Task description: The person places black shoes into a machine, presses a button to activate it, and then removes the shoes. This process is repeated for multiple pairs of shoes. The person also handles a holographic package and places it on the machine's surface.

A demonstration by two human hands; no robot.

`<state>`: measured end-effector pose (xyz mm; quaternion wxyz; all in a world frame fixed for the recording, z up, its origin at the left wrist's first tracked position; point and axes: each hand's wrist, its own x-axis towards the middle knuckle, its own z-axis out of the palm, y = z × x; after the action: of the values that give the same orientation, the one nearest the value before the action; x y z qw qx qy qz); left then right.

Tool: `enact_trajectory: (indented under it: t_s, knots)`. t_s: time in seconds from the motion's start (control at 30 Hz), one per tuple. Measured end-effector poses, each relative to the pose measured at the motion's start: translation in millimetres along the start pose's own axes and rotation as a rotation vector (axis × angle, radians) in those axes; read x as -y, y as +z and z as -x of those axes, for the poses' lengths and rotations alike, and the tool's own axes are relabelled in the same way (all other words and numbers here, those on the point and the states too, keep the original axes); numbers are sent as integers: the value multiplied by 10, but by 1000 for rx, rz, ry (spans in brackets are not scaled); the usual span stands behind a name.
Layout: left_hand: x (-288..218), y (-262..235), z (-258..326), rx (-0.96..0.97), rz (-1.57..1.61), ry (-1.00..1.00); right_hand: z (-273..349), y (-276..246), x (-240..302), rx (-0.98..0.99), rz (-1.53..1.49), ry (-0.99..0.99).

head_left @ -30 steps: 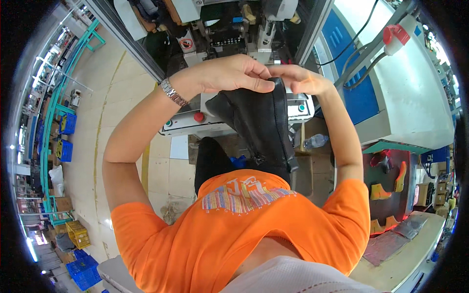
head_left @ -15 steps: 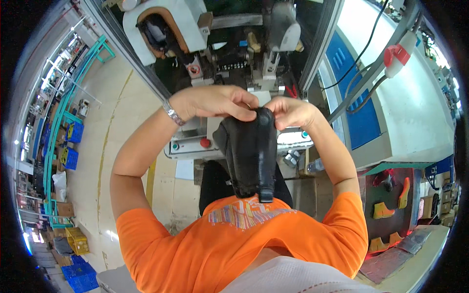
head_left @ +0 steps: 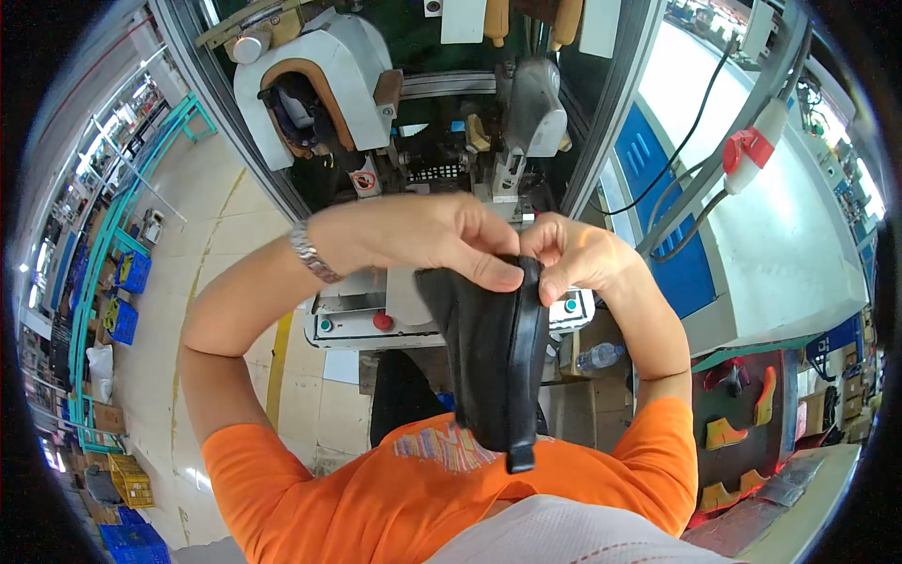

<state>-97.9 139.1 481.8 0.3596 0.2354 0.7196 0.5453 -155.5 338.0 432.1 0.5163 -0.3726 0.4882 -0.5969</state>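
Note:
A black leather boot upper (head_left: 490, 352) hangs in front of my chest, its narrow strip pointing down toward my orange shirt. My left hand (head_left: 460, 242), with a metal watch band at the wrist, pinches its top edge between thumb and fingers. Close beside it, my right hand (head_left: 575, 256) grips the same edge from the right, thumb on the near face. Fingertips behind the leather are hidden. Beyond my hands stands a machine with a white rounded housing (head_left: 362, 47), in which a dark shoe piece (head_left: 299, 108) sits inside a brown pad.
The machine's front panel carries a red button (head_left: 382, 321) and green ones. A plastic bottle (head_left: 598, 356) lies to its right. Yellow shoe lasts (head_left: 723, 433) rest on a dark belt at the right, below a white-and-blue machine (head_left: 752, 273). Blue crates (head_left: 120, 320) stand far left.
Both hands and the boot upper have come lower in the picture, nearer my body. The view has tilted so more of the machine's top shows. Both hands keep hold of the upper edge.

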Motion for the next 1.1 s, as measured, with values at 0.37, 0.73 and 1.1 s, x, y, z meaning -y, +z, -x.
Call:
enact_trajectory:
  t_s: [0.37,0.73,1.1]
  knots:
    - [-59,-517,148,-422,-150,420,242,-414,260,-206,155,-272]
    - [355,-1210,-1161,-753,639,739,-335,-1416,649,-850,10,-565]
    - [673,-1084,-1407,-1011,712,486,-372,-1909,139,-751,-161,-440]
